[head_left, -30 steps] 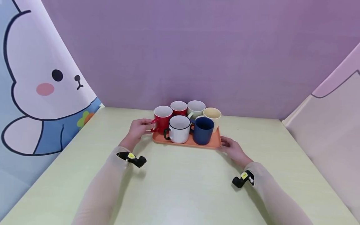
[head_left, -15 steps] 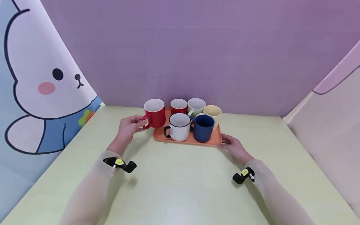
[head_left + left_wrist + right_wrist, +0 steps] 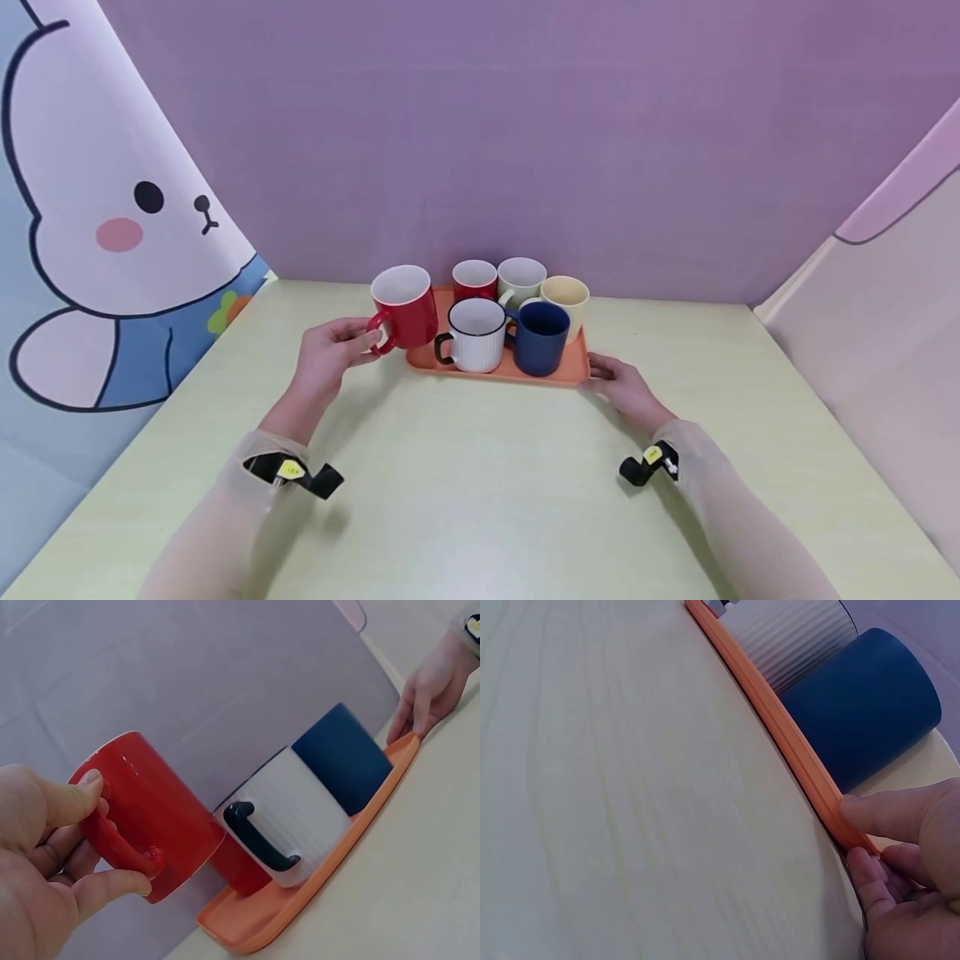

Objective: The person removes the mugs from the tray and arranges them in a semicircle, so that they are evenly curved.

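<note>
The left hand [image 3: 324,354] grips the red mug [image 3: 414,317] by its handle [image 3: 120,851], just right of that hand and off the tray [image 3: 575,363]. The right hand [image 3: 624,390] pinches the tray's adjacent corner. Steady the tray; move the red mug upright, clear of the white mug [image 3: 480,340].
</note>
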A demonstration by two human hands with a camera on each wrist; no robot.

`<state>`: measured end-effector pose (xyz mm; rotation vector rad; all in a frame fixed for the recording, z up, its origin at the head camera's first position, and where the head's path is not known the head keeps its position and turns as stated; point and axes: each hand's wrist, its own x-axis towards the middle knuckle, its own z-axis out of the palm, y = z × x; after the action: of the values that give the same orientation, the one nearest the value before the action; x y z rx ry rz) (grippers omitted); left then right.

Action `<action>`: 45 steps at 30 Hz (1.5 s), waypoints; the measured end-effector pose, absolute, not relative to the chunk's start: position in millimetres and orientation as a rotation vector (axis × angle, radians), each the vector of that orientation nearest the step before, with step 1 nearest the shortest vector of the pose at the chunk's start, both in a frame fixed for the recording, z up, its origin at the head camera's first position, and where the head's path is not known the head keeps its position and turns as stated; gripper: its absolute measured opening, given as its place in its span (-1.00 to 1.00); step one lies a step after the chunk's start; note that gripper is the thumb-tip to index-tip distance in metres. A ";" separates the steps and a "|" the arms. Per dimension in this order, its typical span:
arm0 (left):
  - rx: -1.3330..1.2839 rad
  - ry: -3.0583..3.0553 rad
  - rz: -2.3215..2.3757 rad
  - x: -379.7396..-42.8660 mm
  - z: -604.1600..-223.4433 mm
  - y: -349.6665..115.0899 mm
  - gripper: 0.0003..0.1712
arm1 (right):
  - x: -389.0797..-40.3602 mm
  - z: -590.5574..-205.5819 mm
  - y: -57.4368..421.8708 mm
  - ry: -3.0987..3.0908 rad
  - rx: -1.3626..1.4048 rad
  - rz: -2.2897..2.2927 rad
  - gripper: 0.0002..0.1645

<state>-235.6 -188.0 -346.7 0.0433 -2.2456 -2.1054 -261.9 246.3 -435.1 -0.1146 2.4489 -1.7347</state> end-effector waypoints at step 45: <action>0.036 -2.230 -2.301 -168.0 -398.6 -190.6 -0.78 | -265.6 -439.5 245.7 2.454 -0.128 -1.760 -0.24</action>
<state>-168.0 -190.6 -398.6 0.0357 -2.2298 -2.3008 -265.6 245.7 -439.5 -0.1277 2.4544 -1.7600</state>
